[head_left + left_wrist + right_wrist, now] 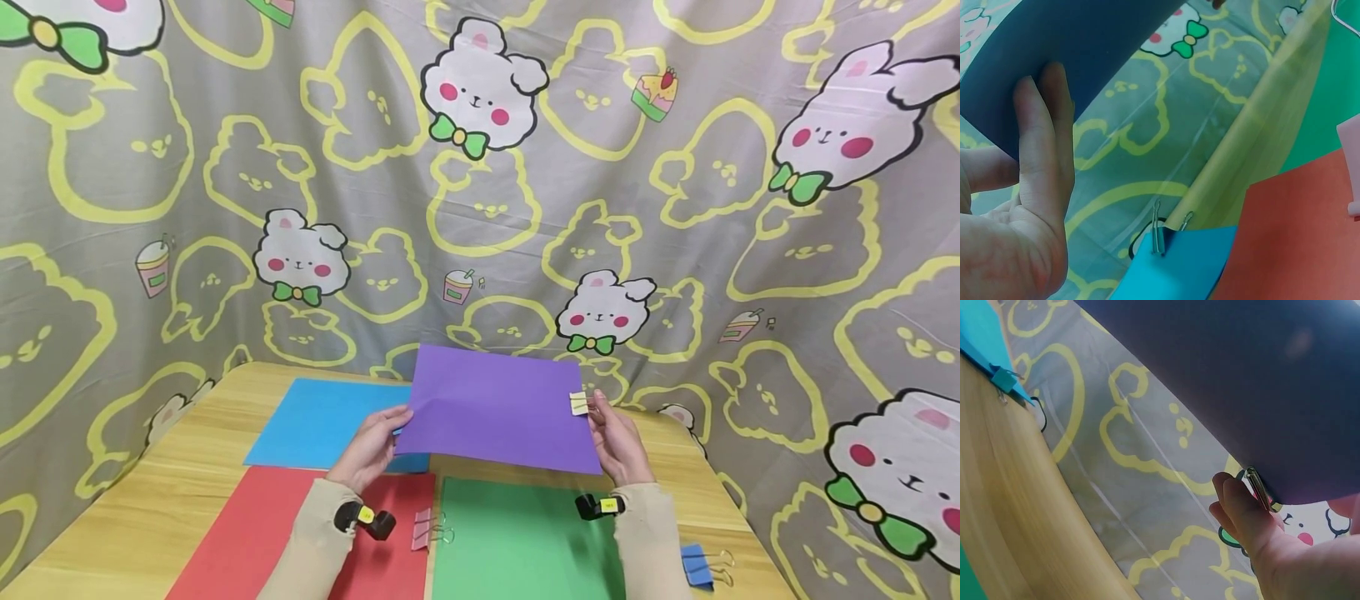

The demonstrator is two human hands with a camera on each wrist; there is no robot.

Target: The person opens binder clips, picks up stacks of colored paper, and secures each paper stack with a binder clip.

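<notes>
A purple paper sheet [495, 408] is held up over the table, tilted toward the head camera. My left hand [372, 446] pinches its left edge; in the left wrist view the fingers [1038, 137] lie along the sheet's dark, shaded underside. At the right edge my right hand [618, 437] grips the sheet beside a pale yellow binder clip [579, 404] fastened there. Seen from the right wrist, the fingers [1241, 500] are right at that clip's wire handles.
On the wooden table [135, 500] lie a blue sheet [322, 425], a red sheet [247, 533] with a pink binder clip [422, 529] at its right edge, and a green sheet [517, 542]. Another clip [1159, 240] grips the blue sheet. A blue binder clip [697, 567] sits at right. Patterned cloth [487, 208] hangs behind.
</notes>
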